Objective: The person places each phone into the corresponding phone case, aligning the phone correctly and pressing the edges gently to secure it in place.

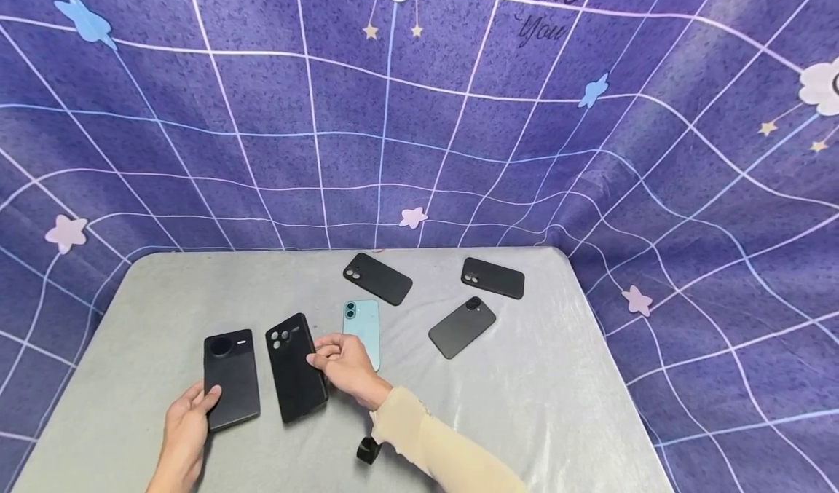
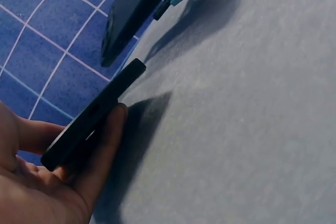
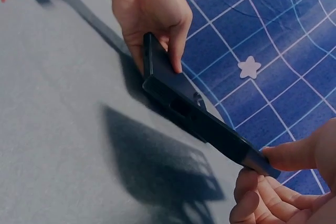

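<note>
My left hand (image 1: 186,424) grips a dark smartphone (image 1: 231,384) by its left edge, thumb on the back and fingers beneath. The phone has a large round camera at its top, and the left wrist view shows it edge-on above the table. In my right hand (image 1: 350,368) a black phone case (image 1: 296,376) with several camera cutouts is pinched by its right edge. The right wrist view shows the case (image 3: 210,129) raised, its shadow falling on the tabletop. Case and phone are side by side, apart in the head view. A light-blue phone (image 1: 368,325) lies partly hidden behind my right hand.
Farther back on the grey-covered table (image 1: 537,405) lies a black case (image 1: 379,279). Another black case (image 1: 493,278) is at the back right, with a dark grey phone (image 1: 462,328) in front of it. A purple patterned curtain (image 1: 419,143) stands behind the table.
</note>
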`<action>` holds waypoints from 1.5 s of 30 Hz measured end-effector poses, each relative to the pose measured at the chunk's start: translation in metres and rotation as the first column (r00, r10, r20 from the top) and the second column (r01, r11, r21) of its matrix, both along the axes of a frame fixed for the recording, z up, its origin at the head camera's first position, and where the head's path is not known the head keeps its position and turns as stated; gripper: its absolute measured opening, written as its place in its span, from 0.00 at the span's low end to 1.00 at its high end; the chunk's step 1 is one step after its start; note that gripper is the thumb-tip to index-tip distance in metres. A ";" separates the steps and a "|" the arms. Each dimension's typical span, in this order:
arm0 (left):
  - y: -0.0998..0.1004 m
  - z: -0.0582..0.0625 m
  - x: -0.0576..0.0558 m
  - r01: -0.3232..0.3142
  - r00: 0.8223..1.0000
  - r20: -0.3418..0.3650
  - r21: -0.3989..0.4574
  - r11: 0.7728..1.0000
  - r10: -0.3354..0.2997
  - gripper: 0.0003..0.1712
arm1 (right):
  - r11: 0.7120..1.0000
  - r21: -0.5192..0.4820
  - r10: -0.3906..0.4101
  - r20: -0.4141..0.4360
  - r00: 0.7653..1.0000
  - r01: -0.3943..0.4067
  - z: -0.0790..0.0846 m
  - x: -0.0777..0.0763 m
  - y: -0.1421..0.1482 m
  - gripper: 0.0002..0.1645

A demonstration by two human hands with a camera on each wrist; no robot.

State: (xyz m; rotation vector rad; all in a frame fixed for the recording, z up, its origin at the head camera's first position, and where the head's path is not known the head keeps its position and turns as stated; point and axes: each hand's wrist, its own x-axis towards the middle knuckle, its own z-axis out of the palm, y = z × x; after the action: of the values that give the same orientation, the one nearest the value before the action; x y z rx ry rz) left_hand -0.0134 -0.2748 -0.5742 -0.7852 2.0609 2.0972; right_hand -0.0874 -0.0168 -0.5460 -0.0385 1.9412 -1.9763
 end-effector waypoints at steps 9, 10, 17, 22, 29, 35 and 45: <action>0.004 -0.004 0.000 0.009 0.990 -0.142 0.161 0.987 0.014 0.17 | 0.996 -0.076 -0.054 0.002 0.999 0.054 0.005 0.001 -0.014 0.13; 0.005 -0.004 0.000 0.012 0.989 -0.150 0.171 0.985 0.014 0.14 | 0.995 -0.080 -0.054 0.001 0.999 0.053 0.006 0.001 -0.015 0.13; 0.012 -0.004 0.001 0.057 0.980 -0.200 0.212 0.976 -0.014 0.14 | 0.992 -0.114 -0.045 0.009 0.999 0.046 0.009 0.006 -0.022 0.13; 0.015 -0.003 0.000 0.085 0.969 -0.246 0.274 0.958 -0.016 0.09 | 0.990 -0.137 -0.044 0.009 0.999 0.045 0.010 0.009 -0.027 0.13; 0.017 0.000 -0.001 0.092 0.973 -0.228 0.287 0.953 -0.025 0.10 | 0.987 -0.150 -0.060 0.007 0.998 0.061 0.006 0.013 -0.035 0.13; 0.020 0.002 -0.001 0.076 0.981 -0.192 0.274 0.959 -0.023 0.10 | 0.987 -0.137 -0.089 0.012 0.996 0.090 0.006 0.014 -0.037 0.13; 0.028 0.007 -0.003 0.027 0.990 -0.140 0.228 0.973 0.005 0.21 | 0.989 -0.128 -0.078 -0.015 0.997 0.076 0.004 0.012 -0.038 0.14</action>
State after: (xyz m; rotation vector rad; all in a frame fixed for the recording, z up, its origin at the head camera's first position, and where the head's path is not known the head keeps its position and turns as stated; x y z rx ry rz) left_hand -0.0169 -0.2466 -0.5676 -0.6076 1.8299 2.3908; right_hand -0.0753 -0.0552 -0.5421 -0.0161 1.8525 -2.1555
